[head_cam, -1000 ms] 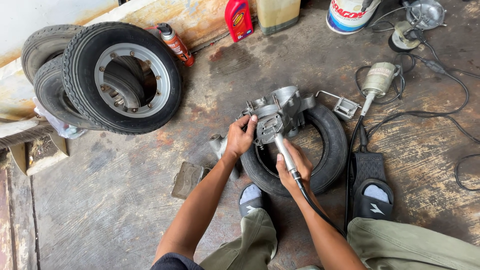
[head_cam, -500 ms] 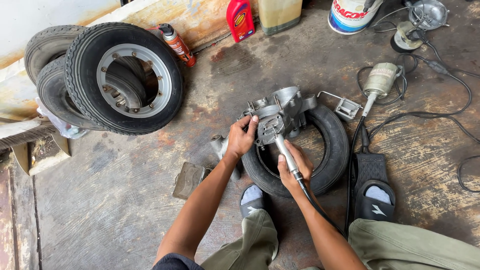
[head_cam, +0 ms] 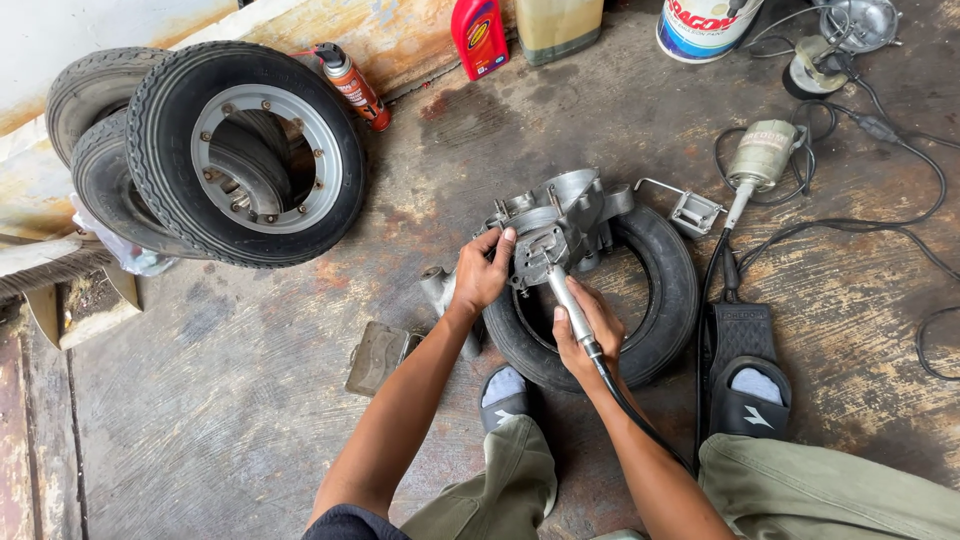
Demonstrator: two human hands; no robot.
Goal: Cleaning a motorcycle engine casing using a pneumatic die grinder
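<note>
Right hand (head_cam: 588,330) is clamped on a pen-shaped rotary grinder handpiece (head_cam: 566,300), long axis running up-left from the fingers to the aluminium engine casing (head_cam: 560,225) atop a small tyre (head_cam: 665,300). Left hand (head_cam: 482,275) grips the casing's left edge; tip contact apparently made.

right hand (head_cam: 588,330) slid lower on tool (head_cam: 570,305) — slightly
</note>
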